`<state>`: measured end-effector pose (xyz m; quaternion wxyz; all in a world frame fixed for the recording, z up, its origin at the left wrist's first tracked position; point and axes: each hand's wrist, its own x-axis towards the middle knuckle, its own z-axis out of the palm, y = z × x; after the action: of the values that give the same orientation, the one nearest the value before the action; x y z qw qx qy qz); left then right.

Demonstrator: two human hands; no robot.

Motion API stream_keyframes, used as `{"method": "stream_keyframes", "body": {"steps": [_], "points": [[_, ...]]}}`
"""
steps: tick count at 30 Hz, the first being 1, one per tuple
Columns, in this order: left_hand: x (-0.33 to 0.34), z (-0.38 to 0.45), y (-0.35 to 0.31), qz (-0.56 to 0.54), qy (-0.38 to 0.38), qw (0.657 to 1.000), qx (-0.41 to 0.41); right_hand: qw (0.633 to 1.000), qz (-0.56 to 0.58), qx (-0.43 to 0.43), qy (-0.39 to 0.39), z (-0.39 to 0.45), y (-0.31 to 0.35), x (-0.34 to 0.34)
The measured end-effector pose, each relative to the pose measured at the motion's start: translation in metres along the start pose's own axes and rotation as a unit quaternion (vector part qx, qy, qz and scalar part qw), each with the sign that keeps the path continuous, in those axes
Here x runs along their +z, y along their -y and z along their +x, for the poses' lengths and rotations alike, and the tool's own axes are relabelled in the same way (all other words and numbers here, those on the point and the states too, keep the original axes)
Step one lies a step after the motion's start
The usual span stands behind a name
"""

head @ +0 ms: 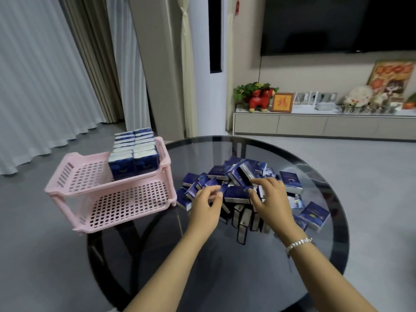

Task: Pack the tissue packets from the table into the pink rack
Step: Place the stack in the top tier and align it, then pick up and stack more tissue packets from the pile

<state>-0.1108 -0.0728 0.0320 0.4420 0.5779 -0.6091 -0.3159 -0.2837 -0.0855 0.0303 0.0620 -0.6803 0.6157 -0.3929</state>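
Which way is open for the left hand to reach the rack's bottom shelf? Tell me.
Probably yes, from the front. The left hand is at the packet pile, just right of the pink rack. The bottom shelf faces the person, with nothing on it.

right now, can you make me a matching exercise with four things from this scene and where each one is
Things:
1. stacked packets
2. packet pile
3. rack
4. bracelet

Places:
a. right wrist
b. table's left edge
c. rack's top tier
d. middle of the table, under both hands

Pairs: 1-c, 2-d, 3-b, 4-a
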Motion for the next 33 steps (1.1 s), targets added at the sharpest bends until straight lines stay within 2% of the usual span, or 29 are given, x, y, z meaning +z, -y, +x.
{"method": "stream_keyframes", "body": {"steps": [3, 7, 10, 14, 17, 21, 25, 29, 33], "points": [[0.019, 0.011, 0.000, 0.012, 0.008, 1.000, -0.025, 0.999, -0.040, 0.017, -0.002, 0.004, -0.017, 0.001], [0.032, 0.018, 0.000, 0.039, 0.004, 0.998, -0.050, 0.995, -0.085, 0.025, 0.043, 0.001, -0.027, 0.008], [0.036, 0.020, 0.001, 0.025, 0.001, 0.998, -0.052, 0.996, -0.075, 0.023, 0.046, -0.002, -0.028, 0.011], [0.035, 0.021, 0.001, -0.071, -0.010, 0.993, -0.095, 0.999, -0.011, 0.030, 0.039, -0.003, -0.020, 0.011], [0.032, 0.019, -0.004, -0.196, -0.015, 0.970, -0.142, 0.997, 0.053, 0.025, 0.049, 0.001, -0.012, 0.009], [0.021, 0.022, -0.003, -0.265, -0.016, 0.950, -0.164, 0.988, 0.107, 0.009, 0.110, 0.013, -0.009, 0.006], [0.010, 0.028, 0.002, -0.298, 0.017, 0.940, -0.167, 0.991, 0.074, -0.024, 0.111, 0.032, -0.011, 0.007], [0.006, 0.030, 0.006, -0.333, 0.007, 0.933, -0.136, 0.996, 0.044, 0.021, 0.070, 0.057, -0.015, 0.012], [0.004, 0.030, 0.014, -0.358, -0.032, 0.924, -0.131, 0.987, -0.036, 0.062, 0.143, 0.078, -0.020, 0.018]]}}
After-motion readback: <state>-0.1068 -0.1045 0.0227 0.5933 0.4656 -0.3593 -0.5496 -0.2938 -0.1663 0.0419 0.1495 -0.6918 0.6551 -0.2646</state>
